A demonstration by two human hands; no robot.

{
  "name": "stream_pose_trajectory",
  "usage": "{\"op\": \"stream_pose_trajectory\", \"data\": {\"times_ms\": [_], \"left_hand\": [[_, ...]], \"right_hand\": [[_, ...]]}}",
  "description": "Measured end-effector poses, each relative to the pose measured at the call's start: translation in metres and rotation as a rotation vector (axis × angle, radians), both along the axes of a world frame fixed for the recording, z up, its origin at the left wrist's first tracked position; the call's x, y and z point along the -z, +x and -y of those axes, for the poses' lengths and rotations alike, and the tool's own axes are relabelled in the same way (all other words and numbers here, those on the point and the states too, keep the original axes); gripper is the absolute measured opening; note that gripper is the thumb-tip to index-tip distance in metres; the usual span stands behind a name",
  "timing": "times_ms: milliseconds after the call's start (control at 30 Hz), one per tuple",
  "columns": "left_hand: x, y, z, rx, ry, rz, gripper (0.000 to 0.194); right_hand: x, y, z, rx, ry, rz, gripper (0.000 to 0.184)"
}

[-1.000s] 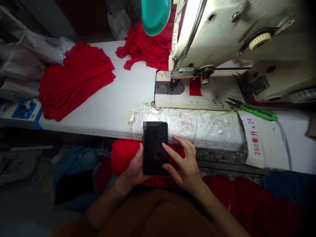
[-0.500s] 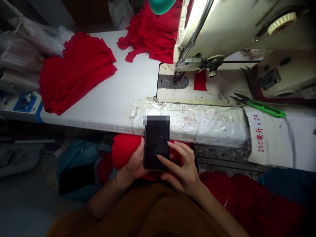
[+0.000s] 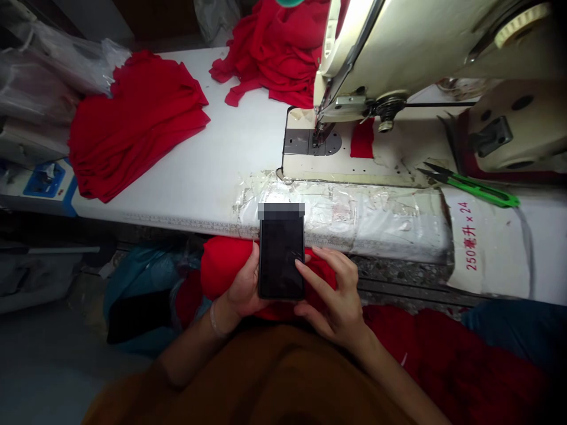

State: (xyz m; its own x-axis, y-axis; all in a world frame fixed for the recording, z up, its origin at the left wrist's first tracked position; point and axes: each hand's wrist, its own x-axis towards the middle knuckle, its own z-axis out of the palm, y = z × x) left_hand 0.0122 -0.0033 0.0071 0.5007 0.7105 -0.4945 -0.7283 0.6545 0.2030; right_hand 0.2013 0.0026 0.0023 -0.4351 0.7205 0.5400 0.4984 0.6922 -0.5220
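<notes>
Basically, the left hand [image 3: 241, 283] has a firm grip on a black phone [image 3: 282, 260], holding it upright with the thumb [image 3: 255, 255] up its left edge, which keeps it steady for tapping. The right hand's [image 3: 332, 301] grip is open and holds nothing, with the index fingertip [image 3: 297, 264] at the screen. A red cloth bundle [image 3: 221, 268] lies just behind the phone, near the edge of the white surface [image 3: 199, 177]. A sewing machine [image 3: 398, 53] and green snips [image 3: 478, 195] sit to the right.
</notes>
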Motion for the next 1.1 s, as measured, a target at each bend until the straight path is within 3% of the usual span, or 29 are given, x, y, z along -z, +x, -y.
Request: {"op": "stream_pose_trajectory", "data": {"times_ms": [233,500,833,1100], "left_hand": [[-0.001,-0.001,0.0,0.034,0.057,0.08,0.087],[-0.005,0.001,-0.001,-0.002,-0.035,0.053,0.083],[-0.008,0.004,0.001,-0.022,-0.017,0.019,0.081],[0.001,0.003,0.004,-0.031,-0.043,-0.005,0.082]], "right_hand": [[-0.002,0.005,0.013,-0.025,0.032,-0.061,0.045],[0.0,0.008,0.027,-0.056,0.023,-0.076,0.036],[0.01,0.002,0.032,-0.073,-0.029,-0.032,0.044],[0.0,-0.02,0.03,-0.074,0.024,0.039,0.049]]}}
